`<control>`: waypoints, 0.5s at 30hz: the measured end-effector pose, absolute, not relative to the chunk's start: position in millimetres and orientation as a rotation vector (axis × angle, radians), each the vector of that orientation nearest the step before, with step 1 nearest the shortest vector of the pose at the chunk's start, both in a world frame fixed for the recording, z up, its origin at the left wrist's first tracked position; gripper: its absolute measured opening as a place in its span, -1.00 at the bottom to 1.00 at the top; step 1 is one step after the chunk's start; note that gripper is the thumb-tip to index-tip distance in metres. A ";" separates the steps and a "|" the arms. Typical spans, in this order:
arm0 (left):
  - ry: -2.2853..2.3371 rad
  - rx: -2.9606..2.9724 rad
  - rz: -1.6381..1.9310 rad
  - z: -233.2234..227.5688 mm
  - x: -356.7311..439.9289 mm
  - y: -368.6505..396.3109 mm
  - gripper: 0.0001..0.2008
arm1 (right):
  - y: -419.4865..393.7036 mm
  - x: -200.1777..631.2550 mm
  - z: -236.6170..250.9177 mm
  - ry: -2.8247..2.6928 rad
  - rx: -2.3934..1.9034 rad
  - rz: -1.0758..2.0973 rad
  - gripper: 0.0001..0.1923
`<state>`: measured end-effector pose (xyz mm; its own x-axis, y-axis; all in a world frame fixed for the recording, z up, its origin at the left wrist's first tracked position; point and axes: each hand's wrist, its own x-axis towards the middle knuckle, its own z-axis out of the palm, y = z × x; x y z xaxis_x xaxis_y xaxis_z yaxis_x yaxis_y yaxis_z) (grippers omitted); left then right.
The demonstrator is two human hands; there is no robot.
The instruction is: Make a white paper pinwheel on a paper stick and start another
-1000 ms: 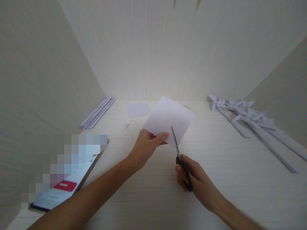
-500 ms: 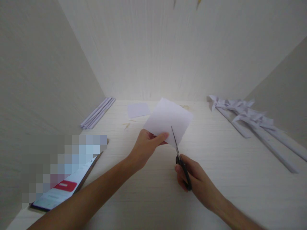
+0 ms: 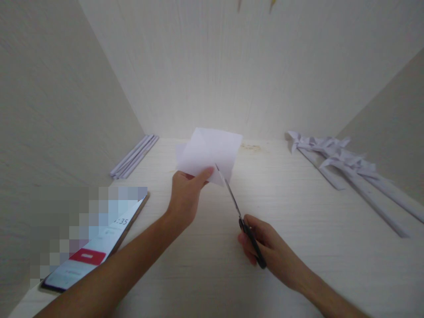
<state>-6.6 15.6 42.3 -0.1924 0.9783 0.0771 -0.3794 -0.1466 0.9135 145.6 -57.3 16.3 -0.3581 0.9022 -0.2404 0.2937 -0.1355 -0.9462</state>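
Observation:
My left hand [image 3: 186,194] pinches the near corner of a white paper square [image 3: 212,152] and holds it above the pale wooden surface [image 3: 298,212]. My right hand [image 3: 265,249] grips black-handled scissors [image 3: 243,223]. Their blades point up and left, and the tip meets the paper's lower edge beside my left thumb. Whether the blades are apart is hard to see.
A phone [image 3: 96,247] with a lit screen lies at the left front. Folded white strips [image 3: 134,155] rest along the left wall. Several folded paper pieces with long stems [image 3: 347,170] lie at the right. Walls close in the left, back and right.
My left hand has carried the paper to the left and farther back and turned it. The scissors have swung to follow it, with the blades now slanting left.

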 end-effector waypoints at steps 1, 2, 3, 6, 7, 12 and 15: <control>0.961 0.873 1.618 44.2 -8.5 17.7 -0.76 | -57.2 145.8 16.6 -1.631 -1.347 1.516 -0.66; 0.964 0.851 1.650 45.8 -10.3 19.7 -0.74 | -57.1 145.9 16.7 -1.639 -1.344 1.509 -0.66; 0.978 0.839 1.671 47.0 -11.9 21.5 -0.72 | -56.9 146.1 16.6 -1.638 -1.333 1.509 -0.67; 1.041 0.845 1.683 47.3 -15.2 24.8 -0.70 | -55.5 147.3 15.2 -1.554 -1.268 1.496 -0.66; 1.056 0.867 1.660 46.5 -15.7 25.1 -0.70 | -54.6 147.9 14.3 -1.506 -1.246 1.473 -0.66; 1.055 1.056 1.338 41.8 -14.6 21.7 -0.79 | -45.2 152.0 8.7 -1.121 -1.210 1.270 -0.73; 1.032 1.117 1.138 39.8 -12.6 18.4 -0.82 | -38.8 154.3 6.9 -0.880 -1.211 1.191 -0.74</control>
